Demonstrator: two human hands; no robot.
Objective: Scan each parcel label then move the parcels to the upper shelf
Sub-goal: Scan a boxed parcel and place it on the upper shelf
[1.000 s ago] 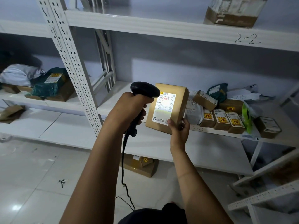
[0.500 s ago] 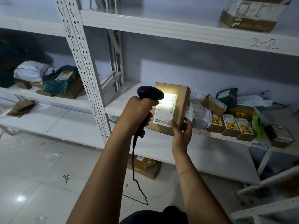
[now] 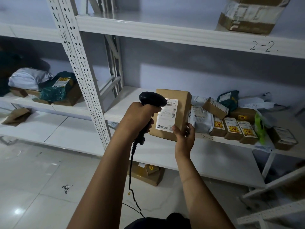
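Gripping the black handheld barcode scanner (image 3: 151, 98) by its handle, the left hand (image 3: 140, 118) was clenched round it, with the scanner head aimed at the box just to its right. The black cable (image 3: 131, 171) hung down from the handle.

The right hand (image 3: 184, 138) pinched the lower right corner of the brown rectangular cardboard box (image 3: 182, 103), thumb on the label face and fingers behind. The box was upright, long axis vertical, with the white shipping label (image 3: 167, 115) facing back toward the person. It sat between the hands and only the right one carried it. No scan light showed on the label, so I couldn't tell whether it had read.

Key relation: the white metal upper shelf marked 2-2 (image 3: 165, 32) lay above and beyond both hands. The right hand was nearer the load, so I judged the lift to be its job: up, then forward over the rim. A taped cardboard carton (image 3: 247, 15) sat on that shelf up and right of the right hand, with bare shelf above the left hand. The small labelled parcels (image 3: 231, 128) lay just right of the right hand on the lower shelf.
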